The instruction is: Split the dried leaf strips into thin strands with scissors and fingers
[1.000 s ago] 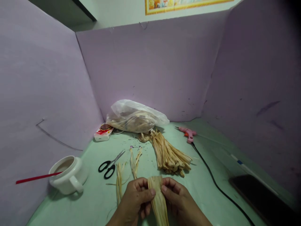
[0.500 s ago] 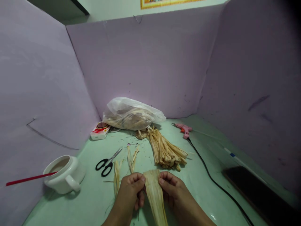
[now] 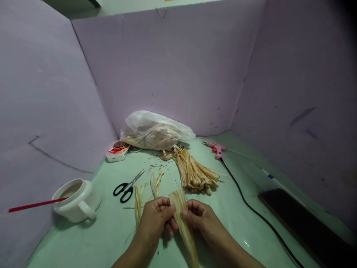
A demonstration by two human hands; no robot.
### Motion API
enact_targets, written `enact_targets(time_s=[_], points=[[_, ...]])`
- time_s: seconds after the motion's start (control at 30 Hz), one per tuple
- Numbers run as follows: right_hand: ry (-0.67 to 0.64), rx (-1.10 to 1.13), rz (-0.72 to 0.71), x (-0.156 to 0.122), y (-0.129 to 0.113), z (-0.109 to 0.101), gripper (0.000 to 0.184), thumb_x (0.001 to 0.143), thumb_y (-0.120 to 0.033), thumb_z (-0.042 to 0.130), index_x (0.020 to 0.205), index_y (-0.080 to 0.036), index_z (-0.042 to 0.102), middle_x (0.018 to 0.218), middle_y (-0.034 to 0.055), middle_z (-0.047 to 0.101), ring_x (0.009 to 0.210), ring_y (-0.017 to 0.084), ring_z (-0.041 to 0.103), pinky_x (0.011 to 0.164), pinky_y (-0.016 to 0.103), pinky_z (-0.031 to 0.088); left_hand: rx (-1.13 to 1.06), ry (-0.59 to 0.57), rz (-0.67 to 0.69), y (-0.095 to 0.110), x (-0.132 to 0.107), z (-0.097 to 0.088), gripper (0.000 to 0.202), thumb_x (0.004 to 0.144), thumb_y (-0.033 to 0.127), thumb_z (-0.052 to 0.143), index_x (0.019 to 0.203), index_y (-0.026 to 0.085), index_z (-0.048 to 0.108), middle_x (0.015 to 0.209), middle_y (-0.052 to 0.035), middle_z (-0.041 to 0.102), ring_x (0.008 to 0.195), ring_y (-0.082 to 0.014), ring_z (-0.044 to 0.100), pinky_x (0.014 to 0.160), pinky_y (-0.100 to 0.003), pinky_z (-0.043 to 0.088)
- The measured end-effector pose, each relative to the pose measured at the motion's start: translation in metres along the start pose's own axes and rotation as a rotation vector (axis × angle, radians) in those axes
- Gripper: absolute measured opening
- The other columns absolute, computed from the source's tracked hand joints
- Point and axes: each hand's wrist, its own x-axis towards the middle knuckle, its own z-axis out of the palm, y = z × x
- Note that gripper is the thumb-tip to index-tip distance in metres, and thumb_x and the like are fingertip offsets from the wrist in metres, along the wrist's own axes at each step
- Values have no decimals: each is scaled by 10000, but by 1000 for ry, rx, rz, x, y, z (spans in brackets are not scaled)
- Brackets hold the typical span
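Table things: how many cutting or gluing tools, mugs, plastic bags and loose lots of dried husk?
Tools: 2 (scissors, glue gun)
Mugs: 1 (white mug)
Plastic bags: 1 (plastic bag)
Loose husk lots: 4 (husk strip pinched by left hand and right hand, big bundle, nearer small bunch, farther small bunch)
Total: 8

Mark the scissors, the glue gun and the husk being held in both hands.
scissors [image 3: 131, 184], head view, at the pivot.
glue gun [image 3: 215, 147], head view, on its pink body.
husk [image 3: 177, 199], head view, on its wide upper end.
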Motion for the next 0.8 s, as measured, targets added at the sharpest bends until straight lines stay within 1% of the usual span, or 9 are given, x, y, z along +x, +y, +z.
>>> enact_targets(time_s=[0.13, 0.27, 0.37, 0.43, 0.47, 0.53, 0.6, 0.67, 0.8], points=[[110, 1, 22, -2, -5, 0, 314, 557, -368, 722, 634, -127, 536, 500, -31, 499, 441, 61, 399, 437, 193, 248, 164, 98, -15, 6, 2, -8, 294, 625, 405, 576, 536, 149, 463, 334, 48, 454, 225, -39, 323, 260, -144, 170], [131, 7, 19, -3, -7, 2, 300, 530, -341, 739, 632, -124, 559, 529, -24, 522, 474, 69, 416, 475, 198, 282, 174, 213, 74, 20, 2, -22, 322, 654, 425, 550, 514, 175, 404, 312, 97, 331, 258, -26, 224, 299, -154, 147], [121, -3, 15, -3, -7, 2, 293, 533, -337, 735, 638, -125, 563, 533, -24, 524, 474, 69, 417, 480, 201, 283, 281, 318, 234, 28, -2, -27, 412, 695, 434, 517, 440, 181, 316, 334, 85, 278, 320, -40, 228, 337, -172, 184], [95, -2, 4, -3, -7, 3, 300, 531, -337, 735, 652, -125, 561, 539, -23, 526, 473, 69, 422, 487, 205, 290, 436, 364, 409, 29, -6, -25, 391, 701, 384, 538, 424, 170, 365, 378, 60, 343, 377, -58, 305, 385, -182, 256], [80, -1, -1, -4, -7, 3, 307, 521, -331, 740, 658, -125, 560, 542, -22, 527, 476, 71, 426, 493, 207, 297, 510, 347, 502, 27, -8, -23, 319, 698, 343, 556, 458, 162, 449, 432, 42, 416, 423, -72, 367, 425, -187, 304], [64, -10, -7, -4, -7, 4, 315, 494, -307, 753, 657, -121, 558, 541, -26, 518, 477, 67, 422, 501, 208, 305, 621, 236, 680, 21, -11, -18, 116, 694, 255, 570, 634, 160, 602, 621, -7, 549, 573, -112, 487, 543, -207, 389], [56, -25, -17, -4, -6, 5, 306, 477, -268, 760, 651, -116, 559, 544, -28, 512, 484, 63, 416, 507, 206, 311, 718, 125, 807, 14, -13, -12, 138, 708, 188, 544, 802, 174, 645, 788, -52, 581, 725, -152, 530, 653, -245, 422], [32, -34, -41, -4, -6, 6, 277, 486, -228, 753, 657, -112, 568, 558, -25, 517, 501, 64, 421, 520, 204, 324, 830, 86, 876, 7, -14, -8, 174, 729, 151, 502, 807, 182, 654, 805, -66, 570, 780, -170, 523, 695, -278, 420], [6, -82, -72, -6, -6, 8, 203, 517, -160, 718, 669, -112, 593, 563, -22, 524, 515, 69, 427, 526, 204, 337, 958, 88, 973, -1, -13, -2, 213, 763, 133, 441, 743, 182, 647, 730, -61, 548, 739, -172, 494, 670, -302, 402]])
